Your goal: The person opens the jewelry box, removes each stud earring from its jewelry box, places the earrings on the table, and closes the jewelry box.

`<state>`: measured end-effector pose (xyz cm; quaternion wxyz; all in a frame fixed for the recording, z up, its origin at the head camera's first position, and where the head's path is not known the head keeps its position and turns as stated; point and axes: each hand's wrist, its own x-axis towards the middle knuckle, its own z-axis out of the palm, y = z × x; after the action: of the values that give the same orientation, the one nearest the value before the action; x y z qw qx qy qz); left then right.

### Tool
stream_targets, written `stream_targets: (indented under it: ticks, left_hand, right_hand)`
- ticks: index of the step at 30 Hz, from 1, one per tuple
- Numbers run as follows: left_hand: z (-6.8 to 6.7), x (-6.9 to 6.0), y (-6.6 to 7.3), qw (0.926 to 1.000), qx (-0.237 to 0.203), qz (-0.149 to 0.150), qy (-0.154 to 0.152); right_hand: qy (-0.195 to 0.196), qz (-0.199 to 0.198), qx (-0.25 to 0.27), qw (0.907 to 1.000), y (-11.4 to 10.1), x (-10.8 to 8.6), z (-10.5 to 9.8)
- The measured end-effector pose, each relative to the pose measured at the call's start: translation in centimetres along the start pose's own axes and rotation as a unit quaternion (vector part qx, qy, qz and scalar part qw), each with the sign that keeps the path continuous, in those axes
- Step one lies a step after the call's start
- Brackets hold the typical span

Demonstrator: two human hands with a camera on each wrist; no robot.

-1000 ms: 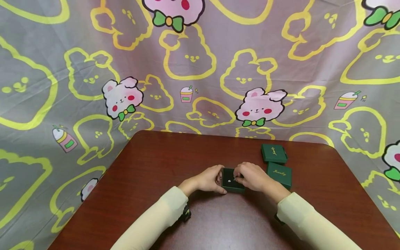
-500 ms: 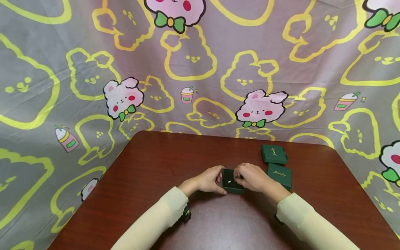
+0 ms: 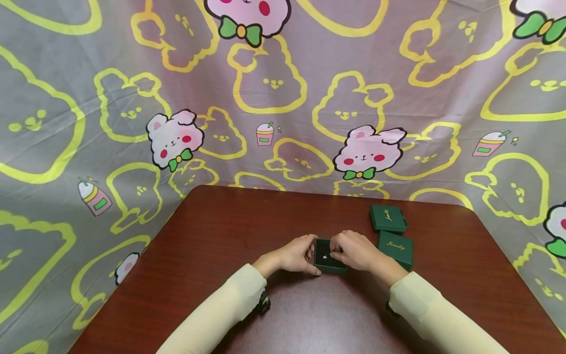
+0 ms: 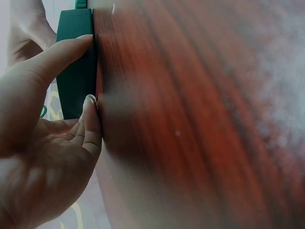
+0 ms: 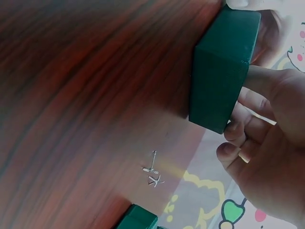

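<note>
My left hand (image 3: 295, 253) grips the left side of a small open green jewelry box (image 3: 330, 269), thumb on its near wall and fingers round its left corner. The box has a black insert (image 3: 323, 263) with a silver star stud earring (image 3: 325, 257) on it. My right hand (image 3: 353, 250) reaches into the box from the right. Its thumb and forefinger pinch at the insert, on a second stud earring that the fingers now hide. In the right wrist view, the box wall (image 5: 219, 76) covers the fingertips, and silver star stud earrings (image 5: 155, 180) lie on the table.
Two green boxes marked in gold stand to the right: the nearer one (image 3: 395, 247) beside my right wrist, the farther one (image 3: 387, 218) just behind it. The brown table (image 3: 247, 216) ends before a patterned curtain (image 3: 300, 98).
The right fingertips have shifted slightly left over the insert; the silver bit seen at them before is now hidden. The left hand and the box stay in place.
</note>
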<state>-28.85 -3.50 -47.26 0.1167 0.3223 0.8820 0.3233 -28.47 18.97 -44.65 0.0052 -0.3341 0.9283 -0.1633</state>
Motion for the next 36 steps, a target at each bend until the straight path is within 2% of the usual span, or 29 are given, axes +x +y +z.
stream_targets:
  ticks: [6, 14, 28, 36]
  left_hand:
    - [-0.04, 0.1, -0.06, 1.0, 0.002, 0.001, 0.002]
    - [-0.01, 0.05, 0.0, 1.0, 0.001, 0.0, -0.003]
    - [-0.12, 0.25, 0.09, 1.0, 0.005, 0.001, 0.003]
    - [-0.04, 0.34, 0.0, 0.9999, 0.01, 0.0, 0.004]
  right_hand:
    - [-0.021, 0.012, 0.019, 0.9995, 0.17, 0.26, -0.01]
    - [-0.026, 0.01, 0.03, 0.9992, 0.35, 0.21, -0.01]
    - [-0.015, -0.006, 0.011, 0.9998, 0.32, 0.18, -0.53]
    - [0.001, -0.005, 0.022, 0.9997, 0.6, -0.42, -0.96]
